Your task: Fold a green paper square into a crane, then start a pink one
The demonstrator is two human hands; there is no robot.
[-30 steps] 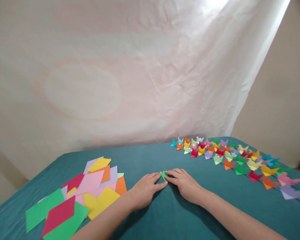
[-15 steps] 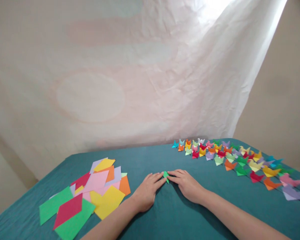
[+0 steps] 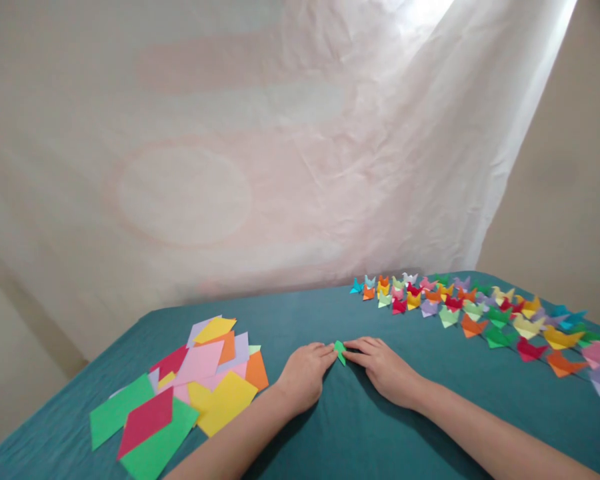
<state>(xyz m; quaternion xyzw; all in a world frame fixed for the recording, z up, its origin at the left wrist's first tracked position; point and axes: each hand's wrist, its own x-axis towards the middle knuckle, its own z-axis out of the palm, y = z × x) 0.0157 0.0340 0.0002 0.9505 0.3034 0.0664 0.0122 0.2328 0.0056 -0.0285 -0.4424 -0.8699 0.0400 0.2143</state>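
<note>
A small folded piece of green paper (image 3: 340, 353) lies on the cloth in front of me, between my hands. My left hand (image 3: 307, 375) grips its left edge with the fingertips and thumb, the fingers drawn together. From the other side, my right hand (image 3: 386, 370) holds the right edge between fingers and thumb. Part of the paper is covered by my fingertips, so its exact folds cannot be made out.
A teal cloth (image 3: 300, 447) covers the table. Loose coloured paper squares (image 3: 230, 403) lie overlapping at the left. Rows of small folded paper birds (image 3: 500, 338) stand at the right, reaching to the back. A pale sheet (image 3: 280, 167) hangs behind the table.
The view has turned slightly left, so most things sit further right. My left thumb and fingers have come closer together at the green paper, and less of its lower tip sticks out.
</note>
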